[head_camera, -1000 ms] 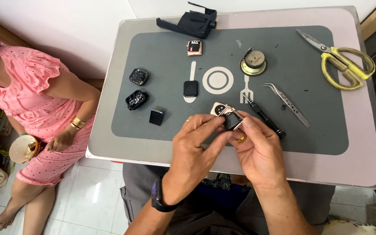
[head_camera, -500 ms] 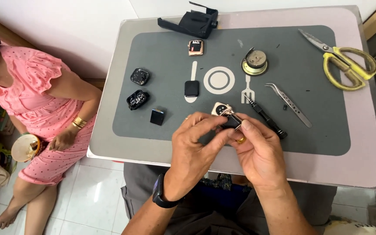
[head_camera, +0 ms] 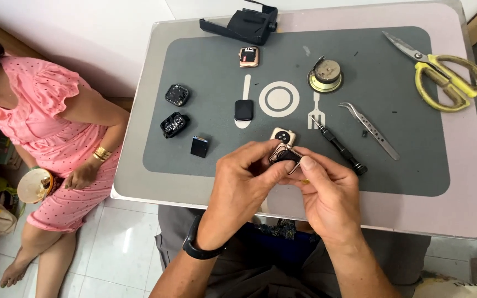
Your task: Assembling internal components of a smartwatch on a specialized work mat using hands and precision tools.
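Observation:
Both my hands meet over the front of a grey mat (head_camera: 393,121) and pinch a small dark smartwatch case (head_camera: 284,155) with a pale metal rim. My left hand (head_camera: 244,182) grips it from the left with thumb and fingers. My right hand (head_camera: 327,193) holds its right edge. Just behind it lies a light watch back cover (head_camera: 283,136) on the mat. A black screwdriver (head_camera: 339,148) rests to the right of my hands, and metal tweezers (head_camera: 370,130) lie further right.
Several dark watch parts (head_camera: 176,110) lie at the mat's left, and a black screen (head_camera: 243,110) sits in the middle. A round metal piece (head_camera: 326,74), yellow scissors (head_camera: 443,74) and a black holder (head_camera: 247,23) lie at the back. A person in pink (head_camera: 45,132) sits left.
My hands and the watch case stay in the same place; the fingers have shifted slightly on it. Nothing else on the mat has moved.

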